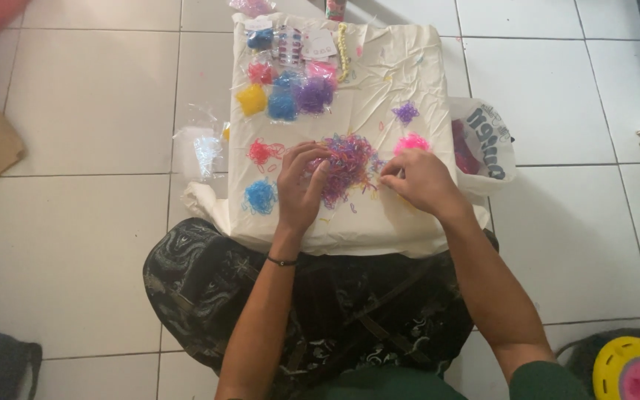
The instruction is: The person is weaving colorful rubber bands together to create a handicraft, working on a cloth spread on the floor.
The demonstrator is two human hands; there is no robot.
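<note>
Your left hand [299, 185] is resting on the left edge of the mixed heap of small rubber bands [347, 164], fingers loosely spread over it, gripping nothing visible. Your right hand [418, 180] is sitting just right of the heap, fingertips pinched together; whether a band is caught between them cannot be told. The heap is lying between both hands on the cream cloth [401, 81] spread on the floor, roughly round, mostly pink, purple and orange loops tangled together.
</note>
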